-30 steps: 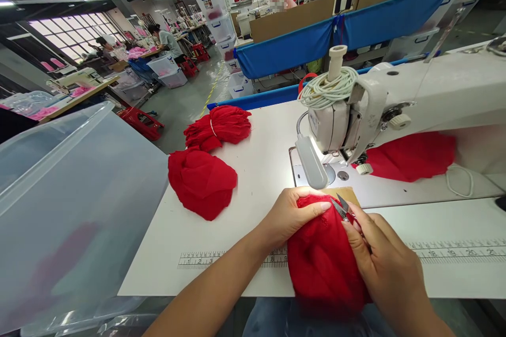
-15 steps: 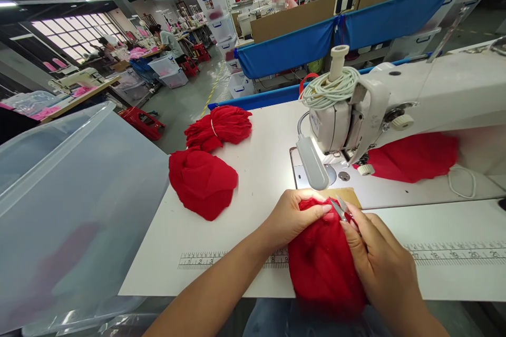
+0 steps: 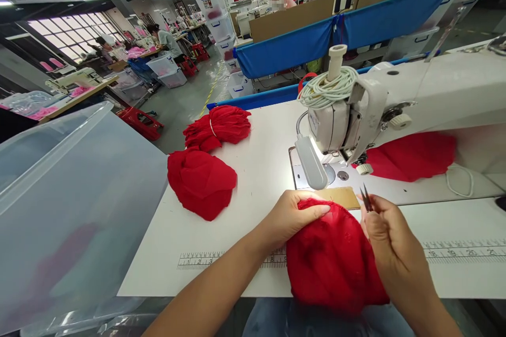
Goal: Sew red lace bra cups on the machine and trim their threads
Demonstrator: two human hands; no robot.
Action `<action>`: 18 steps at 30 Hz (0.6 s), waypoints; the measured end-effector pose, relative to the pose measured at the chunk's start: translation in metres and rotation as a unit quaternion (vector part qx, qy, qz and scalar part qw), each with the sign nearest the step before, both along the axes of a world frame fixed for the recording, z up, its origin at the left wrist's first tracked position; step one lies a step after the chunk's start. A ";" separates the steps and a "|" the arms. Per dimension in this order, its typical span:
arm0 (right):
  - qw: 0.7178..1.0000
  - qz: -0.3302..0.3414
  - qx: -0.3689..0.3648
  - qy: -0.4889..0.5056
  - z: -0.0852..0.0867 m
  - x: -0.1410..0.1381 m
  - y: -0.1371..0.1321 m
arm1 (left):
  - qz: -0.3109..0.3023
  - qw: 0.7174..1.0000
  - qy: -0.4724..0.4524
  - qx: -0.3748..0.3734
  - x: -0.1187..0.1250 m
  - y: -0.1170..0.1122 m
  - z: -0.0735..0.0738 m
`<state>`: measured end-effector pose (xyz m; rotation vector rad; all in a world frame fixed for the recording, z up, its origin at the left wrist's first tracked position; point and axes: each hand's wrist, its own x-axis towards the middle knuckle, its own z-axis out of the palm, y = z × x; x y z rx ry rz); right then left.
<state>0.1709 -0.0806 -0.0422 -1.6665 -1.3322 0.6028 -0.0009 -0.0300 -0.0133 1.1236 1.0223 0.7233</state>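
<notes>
A gathered piece of red fabric (image 3: pixel 336 258) hangs over the table's front edge toward my lap. My left hand (image 3: pixel 294 216) pinches its upper edge between thumb and fingers. In my right hand (image 3: pixel 389 231) is a pair of small thread snips (image 3: pixel 367 199), blades pointing up and slightly apart, clear of the fabric's top edge. The right hand's lower side is against the fabric's right edge; whether it also grips the cloth I cannot tell. Just behind the hands stands the sewing machine (image 3: pixel 336 121), its white lamp (image 3: pixel 311 163) above the needle plate.
A folded red cloth (image 3: pixel 202 184) and a tied red bundle (image 3: pixel 217 127) lie on the left of the table. More red fabric (image 3: pixel 413 155) rests under the machine arm. A translucent plastic bin (image 3: pixel 87 195) stands at the left. A ruler strip (image 3: pixel 201 260) runs along the front.
My right hand has moved right, taking the snips away from the fabric's top edge. The red fabric has spread wider to the right. My left hand keeps its pinch.
</notes>
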 end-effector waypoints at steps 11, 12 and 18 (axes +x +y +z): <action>0.993 0.039 -0.025 0.108 0.004 -0.010 0.007 | -0.012 1.000 -0.019 0.021 0.000 0.001 -0.002; 0.994 0.035 -0.025 0.104 0.005 -0.010 0.009 | -0.014 0.999 -0.017 0.024 0.000 0.001 -0.002; 0.994 0.069 0.024 0.081 0.018 -0.014 0.017 | -0.031 0.999 -0.011 0.009 0.000 -0.001 -0.003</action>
